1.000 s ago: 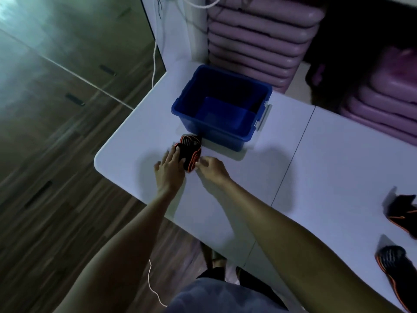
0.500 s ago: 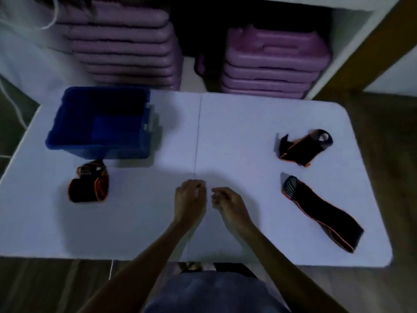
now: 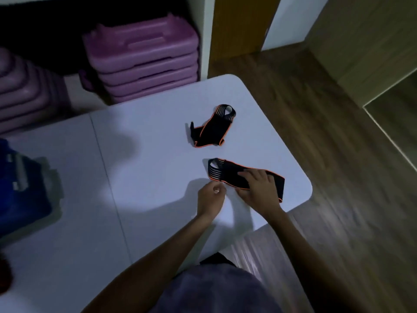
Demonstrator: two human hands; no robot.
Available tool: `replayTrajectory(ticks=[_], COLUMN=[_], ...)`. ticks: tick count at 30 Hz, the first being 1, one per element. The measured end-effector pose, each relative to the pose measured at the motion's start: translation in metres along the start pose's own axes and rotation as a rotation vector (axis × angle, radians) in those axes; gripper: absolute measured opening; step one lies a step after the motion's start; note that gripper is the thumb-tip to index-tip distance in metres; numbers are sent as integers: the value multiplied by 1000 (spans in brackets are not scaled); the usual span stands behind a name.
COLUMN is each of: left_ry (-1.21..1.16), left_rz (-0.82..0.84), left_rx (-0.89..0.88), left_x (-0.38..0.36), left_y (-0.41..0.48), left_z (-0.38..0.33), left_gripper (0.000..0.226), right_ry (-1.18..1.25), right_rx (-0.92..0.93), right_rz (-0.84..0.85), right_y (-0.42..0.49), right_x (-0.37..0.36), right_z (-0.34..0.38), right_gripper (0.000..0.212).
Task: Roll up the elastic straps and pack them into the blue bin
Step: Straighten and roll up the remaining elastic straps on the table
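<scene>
A long black elastic strap with orange edging (image 3: 230, 171) lies flat near the table's right front corner. My right hand (image 3: 259, 190) is on its middle, fingers over the top and thumb at the near edge. My left hand (image 3: 211, 196) is curled just in front of the strap's ribbed left end, touching its near edge; whether it pinches the strap is unclear. A second strap (image 3: 213, 129), loosely folded, lies behind it. The blue bin (image 3: 20, 190) shows at the left edge, blurred. A dark shape (image 3: 3, 276) at the lower left edge may be the rolled strap.
The white folding table (image 3: 146, 177) has a seam down its middle and a rounded right corner (image 3: 304, 188) close to the strap. Stacks of purple plastic steps (image 3: 142, 55) stand behind the table. Wooden floor lies to the right.
The view has swung right, away from the bin. Both hands moved from the table's middle to the long flat strap; the right hand now lies on it.
</scene>
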State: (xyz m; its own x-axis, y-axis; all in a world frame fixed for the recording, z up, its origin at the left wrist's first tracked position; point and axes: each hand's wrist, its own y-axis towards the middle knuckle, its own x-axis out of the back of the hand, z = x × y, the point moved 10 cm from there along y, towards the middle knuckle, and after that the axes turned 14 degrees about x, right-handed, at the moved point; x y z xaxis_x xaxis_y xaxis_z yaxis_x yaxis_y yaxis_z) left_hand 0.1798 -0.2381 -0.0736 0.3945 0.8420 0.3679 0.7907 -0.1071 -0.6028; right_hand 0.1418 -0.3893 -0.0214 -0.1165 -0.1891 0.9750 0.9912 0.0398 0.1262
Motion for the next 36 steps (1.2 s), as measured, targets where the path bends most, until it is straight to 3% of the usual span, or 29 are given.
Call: replayTrajectory(ticks=[4,8,14,19,23,25,28,36], left_ry=[-14,-83,-119,-238,-393,-433,-517,-631], left_rz=[-85,-136,-138,-5,159,212,213,214], left_rx=[13,76,55,117,113,56,-56,-169], left_x=[3,20,36,32,30,31,41,66], left_y=[-2,0,8,11,15,15,9,-10], left_z=[7,22,36,31,9,-6,-31,-47], left_gripper=[17,16,14,35,48,40,7,22], right_ry=[-146,-24,-34,246,639,803,995,1342], right_rx=[165,129,245,44,-96,-146,-210,-492], right_rz=[209,269,25,-95,-209,-274,-309,-290], right_y=[15,31,53,60,63,62,65,88], right_x=[-32,-60,-33,-7,30,51,72,75], right_z=[7,12,32,26,33,39,45,45], right_gripper=[63,67,15,20,16,16,15,10])
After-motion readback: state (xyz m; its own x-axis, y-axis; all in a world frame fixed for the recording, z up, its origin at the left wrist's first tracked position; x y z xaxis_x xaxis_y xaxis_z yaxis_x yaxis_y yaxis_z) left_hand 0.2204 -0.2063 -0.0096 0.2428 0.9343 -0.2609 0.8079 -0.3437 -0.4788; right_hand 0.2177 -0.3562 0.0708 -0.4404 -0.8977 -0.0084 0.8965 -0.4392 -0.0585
